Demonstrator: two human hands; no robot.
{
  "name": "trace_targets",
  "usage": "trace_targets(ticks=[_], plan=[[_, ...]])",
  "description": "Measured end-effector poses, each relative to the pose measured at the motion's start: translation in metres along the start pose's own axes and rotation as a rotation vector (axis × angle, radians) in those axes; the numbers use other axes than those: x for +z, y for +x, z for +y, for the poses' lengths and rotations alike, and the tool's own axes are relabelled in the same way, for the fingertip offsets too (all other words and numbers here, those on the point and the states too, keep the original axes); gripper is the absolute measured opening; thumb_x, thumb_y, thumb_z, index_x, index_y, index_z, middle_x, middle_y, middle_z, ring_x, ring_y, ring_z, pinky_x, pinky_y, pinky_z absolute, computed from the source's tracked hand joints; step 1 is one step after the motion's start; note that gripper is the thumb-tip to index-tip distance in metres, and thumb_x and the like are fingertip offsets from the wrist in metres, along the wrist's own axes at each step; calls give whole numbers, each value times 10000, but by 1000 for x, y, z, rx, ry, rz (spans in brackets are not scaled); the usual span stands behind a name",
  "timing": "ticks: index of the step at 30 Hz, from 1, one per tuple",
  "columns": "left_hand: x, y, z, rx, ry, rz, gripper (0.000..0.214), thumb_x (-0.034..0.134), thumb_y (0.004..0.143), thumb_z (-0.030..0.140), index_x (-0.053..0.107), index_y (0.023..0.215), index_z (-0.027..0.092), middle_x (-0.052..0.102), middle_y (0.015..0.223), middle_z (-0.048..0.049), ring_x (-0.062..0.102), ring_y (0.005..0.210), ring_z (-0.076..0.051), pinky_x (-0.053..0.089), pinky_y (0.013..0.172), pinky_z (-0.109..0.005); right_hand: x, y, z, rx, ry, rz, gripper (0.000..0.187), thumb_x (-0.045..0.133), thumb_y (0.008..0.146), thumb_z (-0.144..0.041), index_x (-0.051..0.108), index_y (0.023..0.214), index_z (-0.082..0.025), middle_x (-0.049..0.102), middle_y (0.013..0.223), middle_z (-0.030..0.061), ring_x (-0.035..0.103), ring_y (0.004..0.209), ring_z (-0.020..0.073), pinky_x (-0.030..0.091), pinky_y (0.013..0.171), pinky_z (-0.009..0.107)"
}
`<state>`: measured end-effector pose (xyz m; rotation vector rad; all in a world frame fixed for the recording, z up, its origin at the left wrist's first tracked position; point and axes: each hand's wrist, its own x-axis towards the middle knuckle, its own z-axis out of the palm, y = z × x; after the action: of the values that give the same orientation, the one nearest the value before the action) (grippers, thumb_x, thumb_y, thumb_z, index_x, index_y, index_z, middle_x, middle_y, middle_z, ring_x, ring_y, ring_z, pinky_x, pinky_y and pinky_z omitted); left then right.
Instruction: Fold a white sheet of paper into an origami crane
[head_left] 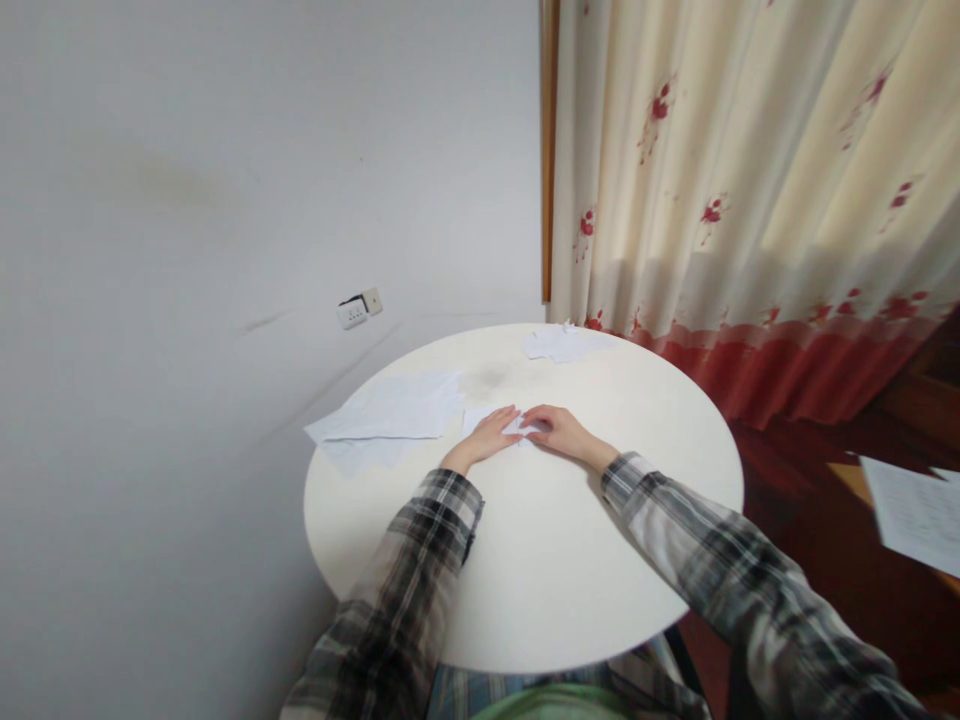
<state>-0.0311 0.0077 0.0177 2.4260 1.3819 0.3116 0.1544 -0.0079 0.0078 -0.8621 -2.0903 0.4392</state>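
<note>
A small piece of white paper [471, 416] lies on the round white table [540, 570], partly covered by my hands. My left hand [491, 434] rests on it, fingers stretched towards the right and the thumb a little apart. From the other side, my right hand [559, 431] curves its fingers and thumb around the paper's right part. The fingertips of both hands nearly meet, and a thin dark line shows on the paper between them. How firmly the right fingers grip is hard to see.
Larger white sheets [390, 410] lie at the table's left, one edge overhanging. Torn paper [562, 344] lies at the far edge. A wall with a socket [352, 314] stands left, a flowered curtain [712, 200] behind. Printed sheets [911, 515] lie on another surface at right.
</note>
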Motion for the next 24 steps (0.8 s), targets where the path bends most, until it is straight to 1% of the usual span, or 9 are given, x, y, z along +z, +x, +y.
trace_targets(ticks=[5, 8, 12, 16, 20, 24], plan=[[0, 0, 0, 9, -16, 23, 546, 465, 804, 364, 386, 1299, 148, 278, 1421, -96, 223, 1318, -184, 160, 1074, -311, 1, 0, 1, 5, 13, -3, 204, 638, 658, -144, 652, 859, -176, 653, 967, 59, 599, 915, 169, 443, 869, 328], [1, 1, -2, 12, -17, 32, 519, 459, 807, 333, 393, 1292, 161, 283, 1418, -87, 228, 1316, -179, 167, 1074, -321, 1, -1, 1, -18, -25, -13, 199, 656, 655, -168, 654, 854, -173, 655, 971, 67, 595, 924, 177, 438, 877, 340], [2, 2, -2, 16, -18, 34, 514, 465, 803, 320, 402, 1286, 155, 290, 1414, -87, 232, 1315, -174, 167, 1075, -312, 0, -1, -2, -50, -89, -30, 120, 657, 664, -186, 661, 784, -181, 655, 973, 66, 584, 943, 181, 428, 885, 346], [3, 2, -2, 2, -43, 61, 497, 469, 804, 324, 430, 1265, 141, 311, 1403, -97, 257, 1305, -182, 174, 1074, -318, -1, -2, -6, -97, -114, -73, 151, 667, 654, -207, 661, 803, -184, 664, 939, 52, 586, 924, 175, 436, 868, 320], [7, 3, -2, -22, -85, 140, 476, 492, 793, 283, 461, 1236, 112, 364, 1373, -120, 295, 1289, -189, 194, 1073, -326, 0, -4, -10, -117, -183, -91, 138, 592, 710, -186, 658, 832, -182, 672, 912, 43, 595, 892, 155, 443, 844, 282], [12, 5, -6, -40, -188, 264, 398, 467, 787, 168, 513, 1179, 125, 481, 1292, -103, 420, 1208, -165, 279, 1043, -300, 3, -7, -12, -156, -297, -107, 191, 520, 750, -155, 653, 885, -176, 671, 924, 52, 595, 896, 148, 444, 819, 256]])
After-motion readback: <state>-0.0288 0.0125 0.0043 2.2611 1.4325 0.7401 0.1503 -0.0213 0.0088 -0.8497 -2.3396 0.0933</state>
